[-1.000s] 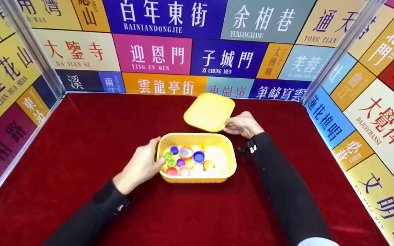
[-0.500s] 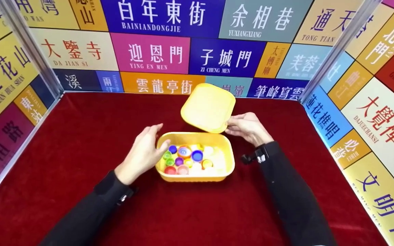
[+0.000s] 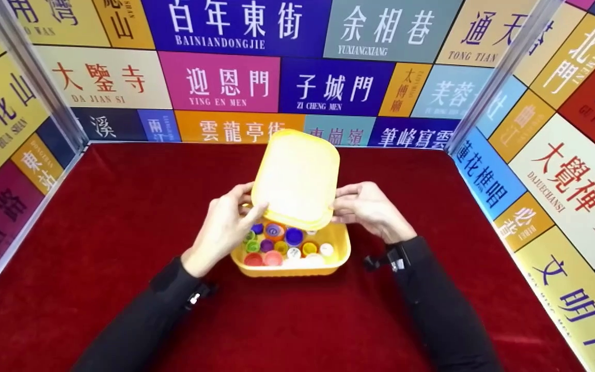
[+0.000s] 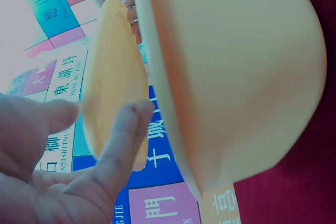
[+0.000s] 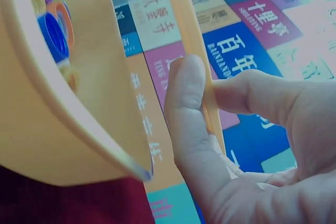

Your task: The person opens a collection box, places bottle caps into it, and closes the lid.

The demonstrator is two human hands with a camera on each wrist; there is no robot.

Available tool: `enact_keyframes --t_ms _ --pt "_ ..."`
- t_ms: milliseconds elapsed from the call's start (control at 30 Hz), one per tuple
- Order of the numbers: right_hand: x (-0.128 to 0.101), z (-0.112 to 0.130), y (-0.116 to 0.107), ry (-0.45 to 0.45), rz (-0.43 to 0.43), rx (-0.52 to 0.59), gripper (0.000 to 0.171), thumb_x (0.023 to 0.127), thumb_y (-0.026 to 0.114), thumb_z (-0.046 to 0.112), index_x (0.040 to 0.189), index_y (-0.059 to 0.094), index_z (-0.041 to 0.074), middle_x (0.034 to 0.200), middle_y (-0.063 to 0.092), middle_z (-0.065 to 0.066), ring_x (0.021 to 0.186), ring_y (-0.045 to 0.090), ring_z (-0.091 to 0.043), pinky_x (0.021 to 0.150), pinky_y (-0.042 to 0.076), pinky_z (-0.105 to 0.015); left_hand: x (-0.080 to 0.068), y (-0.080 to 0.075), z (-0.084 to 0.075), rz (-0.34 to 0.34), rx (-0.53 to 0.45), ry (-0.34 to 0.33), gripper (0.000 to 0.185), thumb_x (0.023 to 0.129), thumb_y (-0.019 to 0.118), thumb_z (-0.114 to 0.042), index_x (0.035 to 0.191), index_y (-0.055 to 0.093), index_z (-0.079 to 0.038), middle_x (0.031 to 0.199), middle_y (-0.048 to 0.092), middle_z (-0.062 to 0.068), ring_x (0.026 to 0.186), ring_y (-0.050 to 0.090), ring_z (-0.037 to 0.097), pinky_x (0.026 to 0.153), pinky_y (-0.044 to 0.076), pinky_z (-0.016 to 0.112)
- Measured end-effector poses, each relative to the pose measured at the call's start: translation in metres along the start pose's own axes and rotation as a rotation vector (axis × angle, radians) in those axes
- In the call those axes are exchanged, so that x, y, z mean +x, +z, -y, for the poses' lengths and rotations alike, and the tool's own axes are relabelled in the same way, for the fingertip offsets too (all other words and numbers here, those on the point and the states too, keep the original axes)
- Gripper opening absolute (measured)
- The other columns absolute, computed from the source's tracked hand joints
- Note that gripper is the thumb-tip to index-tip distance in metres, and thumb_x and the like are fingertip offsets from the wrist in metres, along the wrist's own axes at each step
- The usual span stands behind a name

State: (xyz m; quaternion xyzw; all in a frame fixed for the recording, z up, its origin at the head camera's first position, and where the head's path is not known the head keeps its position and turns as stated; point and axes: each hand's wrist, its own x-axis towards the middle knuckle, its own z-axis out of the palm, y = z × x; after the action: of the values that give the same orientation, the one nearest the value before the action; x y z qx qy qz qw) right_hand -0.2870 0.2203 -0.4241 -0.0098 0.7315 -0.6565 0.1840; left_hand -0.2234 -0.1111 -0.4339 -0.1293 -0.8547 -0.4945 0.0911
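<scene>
A yellow plastic box point(image 3: 297, 267) stands on the red cloth and holds several coloured bottle caps point(image 3: 275, 243). Its yellow lid point(image 3: 296, 178) is tilted above the box's far half, hiding the back of it. My left hand point(image 3: 228, 222) holds the lid's left edge, thumb on top. My right hand point(image 3: 367, 206) pinches the lid's right edge. In the left wrist view the lid point(image 4: 113, 82) shows edge-on beside the box's wall point(image 4: 241, 72). In the right wrist view my thumb and fingers pinch the lid's rim point(image 5: 191, 51), with the box point(image 5: 68, 124) and its caps to the left.
A red cloth point(image 3: 96, 232) covers the table. Panels printed with coloured street signs point(image 3: 225, 82) wall it in at the back, left and right, with metal posts point(image 3: 494, 77) at the corners.
The lid has risen from the cloth behind the box and come toward me over the box. My left hand has left the box's side and taken the lid's left edge.
</scene>
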Motion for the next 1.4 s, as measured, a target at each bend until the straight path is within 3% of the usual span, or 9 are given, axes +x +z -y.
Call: enact_keyframes --t_ms 200,400,533,767,867,1033,1167,1300,1400 --pt "-0.011 -0.004 0.01 -0.026 0.046 0.023 0.038 0.101 0.079 -0.006 0.135 0.064 -0.013 0.098 0.083 -0.012 0.088 0.084 -0.023 0.086 0.074 -0.042 -0.002 -0.005 -0.003 -0.017 -0.108 -0.066 0.053 0.111 0.081 -0.021 0.157 0.067 0.0 0.11 0.088 0.015 0.096 0.089 0.025 0.079 0.069 0.025" --pt "-0.014 -0.005 0.01 -0.04 0.11 0.056 0.04 0.105 0.081 -0.001 0.138 0.064 -0.014 0.108 0.088 -0.015 0.094 0.089 -0.026 0.09 0.073 -0.044 -0.004 -0.014 -0.011 -0.015 -0.21 -0.059 0.046 0.109 0.082 -0.012 0.151 0.071 0.002 0.109 0.086 0.02 0.092 0.089 0.026 0.073 0.071 0.031" --pt "-0.014 -0.001 0.005 -0.032 0.103 0.075 0.045 0.111 0.078 0.012 0.147 0.065 -0.011 0.124 0.086 -0.024 0.099 0.09 -0.028 0.094 0.073 -0.044 -0.007 -0.021 -0.016 -0.061 -0.099 0.038 0.039 0.106 0.085 -0.011 0.143 0.076 -0.001 0.107 0.087 0.015 0.088 0.087 0.026 0.073 0.069 0.027" --pt "-0.015 0.007 -0.013 -0.074 0.024 0.155 0.055 0.122 0.062 0.034 0.155 0.063 -0.01 0.135 0.084 -0.027 0.116 0.088 -0.03 0.1 0.071 -0.043 -0.009 -0.03 -0.013 -0.145 0.139 0.317 0.026 0.103 0.088 -0.009 0.128 0.081 -0.005 0.106 0.087 0.008 0.092 0.082 0.017 0.079 0.067 0.032" --pt "-0.016 0.009 -0.02 -0.057 0.035 0.254 0.067 0.124 0.052 0.045 0.159 0.06 -0.012 0.134 0.085 -0.024 0.12 0.088 -0.03 0.099 0.071 -0.039 -0.009 -0.032 -0.013 -0.14 0.211 0.442 0.021 0.104 0.087 -0.008 0.125 0.083 -0.007 0.108 0.086 0.008 0.094 0.08 0.016 0.076 0.067 0.034" --pt "-0.019 0.011 -0.029 0.014 0.073 0.415 0.083 0.123 0.044 0.057 0.163 0.051 -0.015 0.127 0.087 -0.021 0.111 0.09 -0.03 0.084 0.071 -0.029 -0.011 -0.034 -0.015 -0.081 0.286 0.579 0.024 0.105 0.086 -0.01 0.129 0.082 -0.009 0.116 0.085 0.006 0.099 0.08 0.017 0.091 0.072 0.033" --pt "-0.021 0.012 -0.036 0.05 0.068 0.473 0.068 0.122 0.052 0.052 0.15 0.065 -0.009 0.118 0.089 -0.021 0.1 0.091 -0.028 0.073 0.067 -0.021 -0.013 -0.038 -0.015 -0.041 0.31 0.615 0.03 0.102 0.089 -0.011 0.132 0.082 -0.013 0.118 0.084 0.004 0.102 0.081 0.017 0.098 0.071 0.034" --pt "-0.023 0.011 -0.043 0.057 0.054 0.561 0.036 0.124 0.056 0.028 0.119 0.079 -0.001 0.106 0.089 -0.017 0.089 0.09 -0.023 0.07 0.065 -0.018 -0.016 -0.04 -0.013 -0.029 0.346 0.641 0.032 0.099 0.092 -0.01 0.129 0.083 -0.015 0.119 0.083 0.003 0.104 0.08 0.019 0.1 0.07 0.036" --pt "-0.024 0.008 -0.048 0.037 0.065 0.565 0.034 0.122 0.052 0.01 0.109 0.082 -0.001 0.098 0.087 -0.011 0.083 0.089 -0.017 0.072 0.066 -0.019 -0.016 -0.039 -0.012 -0.045 0.392 0.643 0.03 0.098 0.094 -0.01 0.125 0.083 -0.017 0.118 0.082 0.002 0.104 0.077 0.02 0.099 0.071 0.036"
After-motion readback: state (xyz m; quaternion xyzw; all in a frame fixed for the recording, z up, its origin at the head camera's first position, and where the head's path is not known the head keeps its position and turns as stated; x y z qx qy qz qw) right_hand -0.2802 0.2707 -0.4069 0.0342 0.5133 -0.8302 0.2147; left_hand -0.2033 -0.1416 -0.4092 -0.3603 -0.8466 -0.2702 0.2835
